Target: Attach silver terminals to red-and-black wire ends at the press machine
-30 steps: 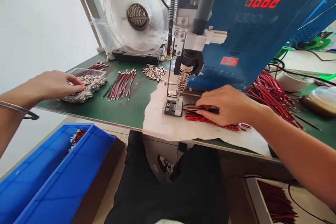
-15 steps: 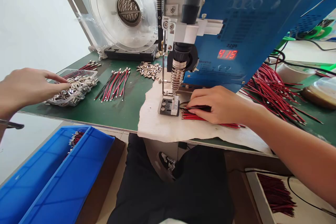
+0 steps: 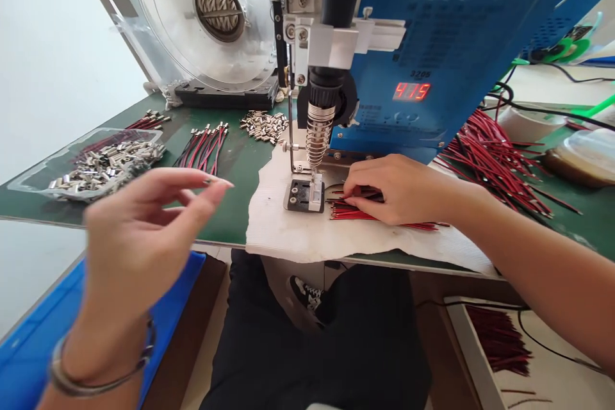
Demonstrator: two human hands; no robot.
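Movement since half a second ago is all on one side: my left hand point(image 3: 139, 237) has left the clear tray point(image 3: 26, 180) of loose metal pieces at the left of the bench and now hangs in the air over the bench's near edge, above the blue bin point(image 3: 24, 346). Its thumb and forefinger are pinched close on a small metal sleeve point(image 3: 208, 182), blurred but visible at the fingertips; the other fingers are spread loosely.

My right hand point(image 3: 403, 189) has not shifted. It lies palm down on the red-and-black wires point(image 3: 384, 216) on the white cloth point(image 3: 288, 237), just to the right of the fixture block point(image 3: 304, 195) under the coiled heater tip point(image 3: 316, 134). I cannot tell whether it grips a wire or only presses on them.
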